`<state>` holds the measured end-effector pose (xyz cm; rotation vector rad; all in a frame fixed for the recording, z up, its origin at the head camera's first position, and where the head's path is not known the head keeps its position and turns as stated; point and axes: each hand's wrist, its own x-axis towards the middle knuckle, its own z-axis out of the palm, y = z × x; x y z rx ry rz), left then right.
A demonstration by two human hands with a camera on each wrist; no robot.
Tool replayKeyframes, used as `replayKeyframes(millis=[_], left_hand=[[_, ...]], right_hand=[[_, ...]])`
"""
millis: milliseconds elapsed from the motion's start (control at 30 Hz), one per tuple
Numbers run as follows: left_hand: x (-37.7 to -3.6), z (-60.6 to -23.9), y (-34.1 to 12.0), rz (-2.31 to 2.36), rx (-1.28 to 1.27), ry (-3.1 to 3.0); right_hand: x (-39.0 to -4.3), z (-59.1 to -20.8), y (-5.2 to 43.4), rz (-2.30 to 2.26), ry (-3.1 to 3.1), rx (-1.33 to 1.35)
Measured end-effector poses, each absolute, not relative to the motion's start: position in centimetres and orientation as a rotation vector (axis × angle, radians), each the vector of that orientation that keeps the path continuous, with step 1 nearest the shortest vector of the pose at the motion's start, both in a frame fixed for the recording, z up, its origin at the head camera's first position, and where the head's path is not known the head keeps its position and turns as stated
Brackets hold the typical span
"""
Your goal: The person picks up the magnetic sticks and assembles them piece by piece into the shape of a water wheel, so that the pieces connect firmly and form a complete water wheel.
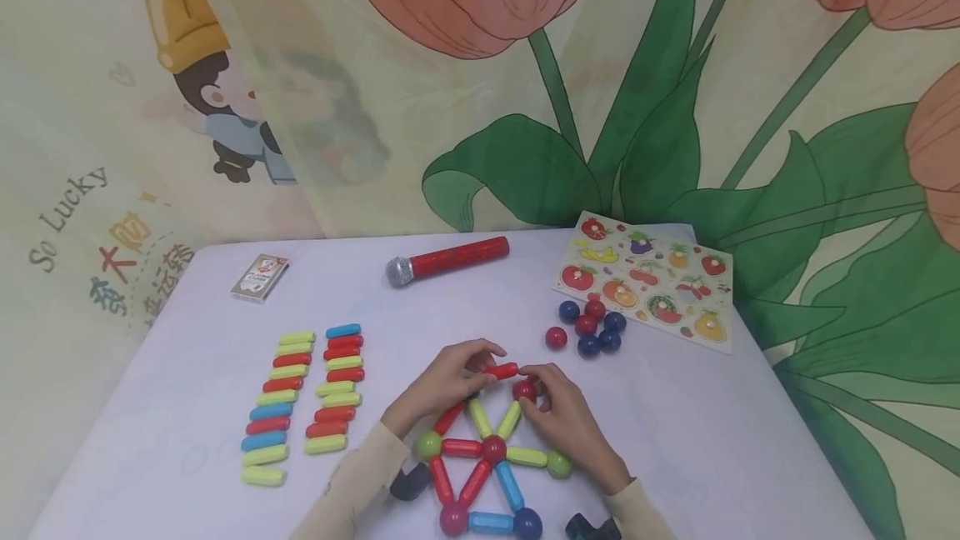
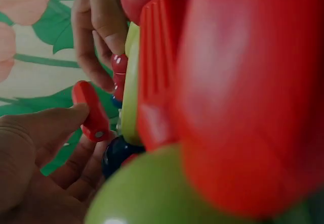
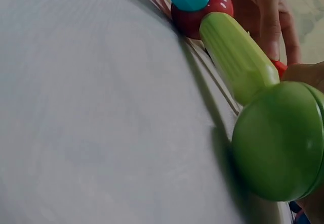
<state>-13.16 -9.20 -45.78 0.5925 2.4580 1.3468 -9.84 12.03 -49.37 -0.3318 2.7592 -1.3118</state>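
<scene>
My left hand [image 1: 450,377] pinches a short red magnetic rod [image 1: 504,371] between thumb and fingers, held above the far side of a flat rod-and-ball frame. A metal dot shows on the rod's end [image 2: 98,134] in the left wrist view. My right hand [image 1: 558,407] grips the red ball [image 1: 524,390] at the frame's far corner, its index fingertip at the rod's right end. A dark blue ball [image 2: 119,154] sits below my left fingers. Red, yellow-green and blue rods spread around a red centre ball [image 1: 493,448], with a green ball [image 1: 558,464] at the right corner.
Two columns of loose rods [image 1: 276,411] lie at the left. Several loose red and blue balls [image 1: 589,345] sit beyond my right hand, beside a fruit picture board [image 1: 637,277]. A red microphone [image 1: 459,257] and a small card box [image 1: 260,277] lie toward the back edge.
</scene>
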Motion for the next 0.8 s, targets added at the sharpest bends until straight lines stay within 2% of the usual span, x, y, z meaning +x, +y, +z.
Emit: replayKeyframes(millis=[333,800], left_hand=[[-13.1,-46.37,-9.56,1.173,0.606,2.511],[-12.8,-46.86,-9.54,1.093,0.692,2.557]], right_hand=[[-9.97,-49.63,12.16,-1.276,2.764,-0.272],[-10.0,-49.87,12.11,-1.34,2.743,-0.385]])
